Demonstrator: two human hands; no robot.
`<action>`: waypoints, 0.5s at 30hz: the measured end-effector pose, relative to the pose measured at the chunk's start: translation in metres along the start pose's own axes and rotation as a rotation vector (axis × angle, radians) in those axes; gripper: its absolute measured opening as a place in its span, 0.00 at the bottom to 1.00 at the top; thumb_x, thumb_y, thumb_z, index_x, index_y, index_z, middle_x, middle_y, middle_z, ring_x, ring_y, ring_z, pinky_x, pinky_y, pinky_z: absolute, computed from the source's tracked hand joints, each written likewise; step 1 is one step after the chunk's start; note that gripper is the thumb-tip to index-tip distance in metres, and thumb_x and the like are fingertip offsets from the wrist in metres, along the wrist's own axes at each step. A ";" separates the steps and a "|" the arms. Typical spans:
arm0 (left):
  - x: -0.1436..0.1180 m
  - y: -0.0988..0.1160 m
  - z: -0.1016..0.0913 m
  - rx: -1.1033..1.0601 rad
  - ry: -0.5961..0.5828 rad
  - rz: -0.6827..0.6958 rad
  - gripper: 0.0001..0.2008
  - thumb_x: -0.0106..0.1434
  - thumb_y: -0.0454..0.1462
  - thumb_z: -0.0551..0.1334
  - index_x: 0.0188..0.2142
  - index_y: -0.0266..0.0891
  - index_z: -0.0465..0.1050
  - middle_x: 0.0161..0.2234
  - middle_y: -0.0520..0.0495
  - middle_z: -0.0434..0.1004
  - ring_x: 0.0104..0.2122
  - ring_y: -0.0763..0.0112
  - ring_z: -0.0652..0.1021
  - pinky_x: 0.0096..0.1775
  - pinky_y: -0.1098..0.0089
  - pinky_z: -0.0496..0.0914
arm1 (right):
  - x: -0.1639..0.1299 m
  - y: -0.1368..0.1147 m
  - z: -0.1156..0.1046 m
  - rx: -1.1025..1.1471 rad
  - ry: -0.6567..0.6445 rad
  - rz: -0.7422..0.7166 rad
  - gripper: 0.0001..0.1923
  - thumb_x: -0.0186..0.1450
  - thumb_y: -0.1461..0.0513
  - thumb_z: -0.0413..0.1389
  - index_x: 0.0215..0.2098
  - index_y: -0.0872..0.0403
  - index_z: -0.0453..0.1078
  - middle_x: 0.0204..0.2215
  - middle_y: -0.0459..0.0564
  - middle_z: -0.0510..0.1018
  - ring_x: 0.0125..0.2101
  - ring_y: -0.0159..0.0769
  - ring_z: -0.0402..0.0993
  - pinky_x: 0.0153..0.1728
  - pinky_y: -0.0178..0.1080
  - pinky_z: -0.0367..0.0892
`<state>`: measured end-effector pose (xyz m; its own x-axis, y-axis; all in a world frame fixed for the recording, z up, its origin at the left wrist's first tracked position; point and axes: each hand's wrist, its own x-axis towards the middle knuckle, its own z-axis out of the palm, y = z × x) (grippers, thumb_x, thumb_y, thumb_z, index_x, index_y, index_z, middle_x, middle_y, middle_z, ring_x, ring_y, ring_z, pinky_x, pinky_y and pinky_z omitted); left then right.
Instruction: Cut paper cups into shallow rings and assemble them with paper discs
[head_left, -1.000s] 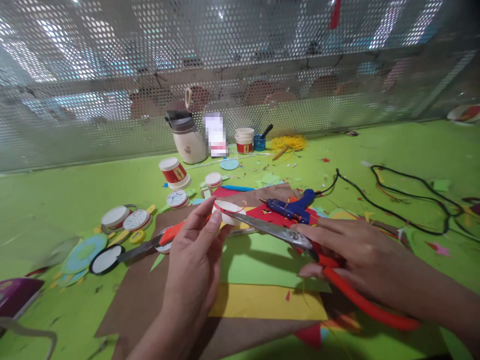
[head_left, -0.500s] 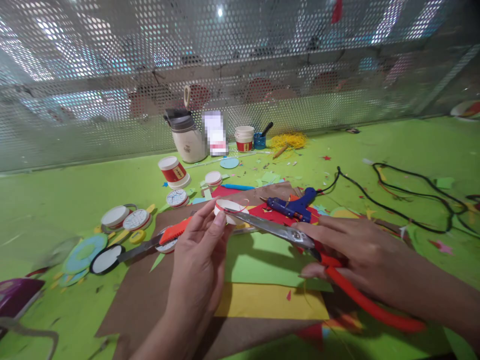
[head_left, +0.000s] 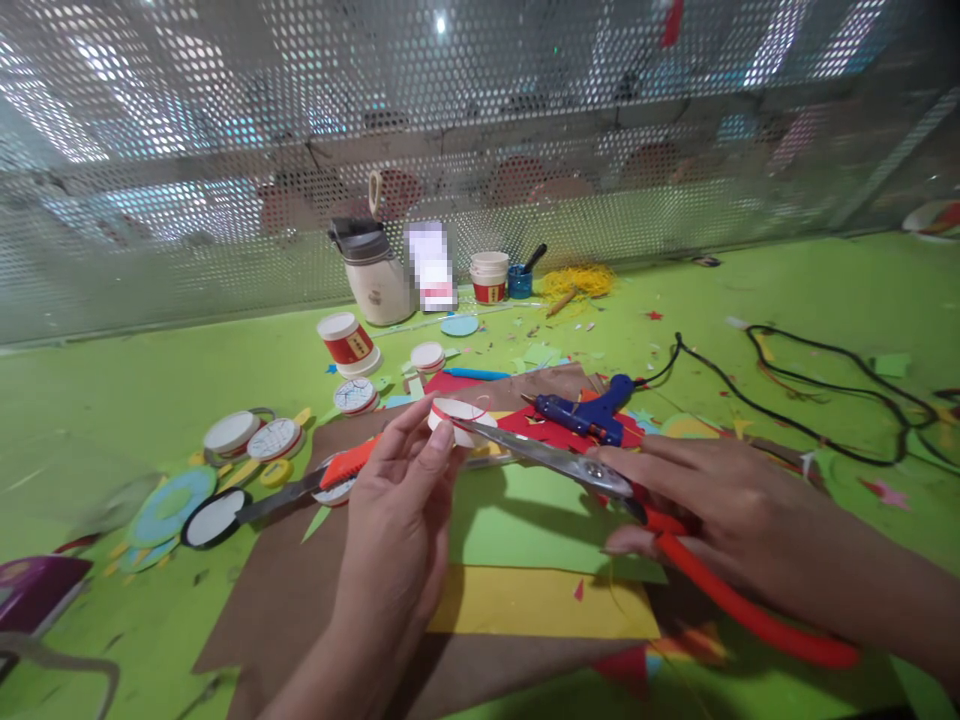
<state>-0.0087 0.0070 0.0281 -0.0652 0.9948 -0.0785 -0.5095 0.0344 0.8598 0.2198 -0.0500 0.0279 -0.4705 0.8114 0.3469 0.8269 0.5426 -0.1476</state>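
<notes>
So the left hand (head_left: 397, 530) is pinching a small white paper ring with a red rim (head_left: 459, 416) between thumb and fingertips, holding it up over the middle of the counter (head_left: 112, 400), a bit above the sheets of coloured paper. The right hand (head_left: 720, 500) is wrapped around the red handles of a big pair of scissors (head_left: 600, 480), fingers closed on them, and the blades are pointing left with the tip sitting right at the ring's edge, touching it as far as I can tell. Can't really tell how far apart the blades are.

Under both hands a brown sheet (head_left: 285, 600) is lying with a green sheet (head_left: 517, 530) and a yellow sheet (head_left: 540, 605) stacked on it. Just behind the scissors a blue glue gun (head_left: 581, 412) is resting on red paper, with its black cord (head_left: 787, 400) snaking off toward the right edge. Toward the left edge there are white round lids (head_left: 251, 435) and a blue paper ring (head_left: 169, 505). Back by the mesh wall at the far edge a white jug (head_left: 375, 275) and a small red-and-white cup (head_left: 489, 280) are standing.
</notes>
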 end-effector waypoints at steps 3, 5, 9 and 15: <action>0.000 -0.001 -0.001 0.015 0.011 0.003 0.17 0.56 0.34 0.70 0.46 0.39 0.76 0.39 0.48 0.79 0.40 0.71 0.77 0.47 0.69 0.70 | 0.003 -0.001 -0.001 -0.006 0.032 0.006 0.28 0.71 0.46 0.42 0.48 0.58 0.72 0.36 0.60 0.81 0.33 0.47 0.79 0.29 0.45 0.74; -0.001 -0.002 -0.001 0.031 0.013 -0.011 0.18 0.55 0.34 0.71 0.46 0.40 0.76 0.40 0.49 0.78 0.41 0.71 0.77 0.48 0.69 0.70 | 0.005 -0.002 -0.001 -0.013 0.042 0.015 0.29 0.71 0.45 0.41 0.47 0.58 0.73 0.36 0.61 0.81 0.32 0.47 0.79 0.29 0.45 0.74; -0.003 -0.002 0.000 0.057 0.010 -0.026 0.18 0.54 0.34 0.71 0.45 0.40 0.76 0.42 0.49 0.78 0.43 0.69 0.76 0.49 0.68 0.69 | 0.006 -0.002 -0.002 -0.003 0.013 0.032 0.30 0.70 0.44 0.41 0.48 0.58 0.73 0.37 0.60 0.80 0.31 0.46 0.79 0.28 0.44 0.74; -0.003 -0.003 0.001 0.061 0.013 0.014 0.19 0.52 0.34 0.72 0.44 0.41 0.76 0.42 0.48 0.78 0.45 0.68 0.76 0.51 0.68 0.67 | 0.004 -0.002 -0.002 0.011 0.009 0.026 0.30 0.70 0.44 0.43 0.47 0.58 0.73 0.35 0.60 0.80 0.30 0.46 0.78 0.27 0.44 0.73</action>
<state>-0.0066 0.0042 0.0265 -0.0837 0.9939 -0.0724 -0.4550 0.0265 0.8901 0.2169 -0.0479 0.0318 -0.4461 0.8234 0.3508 0.8355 0.5236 -0.1666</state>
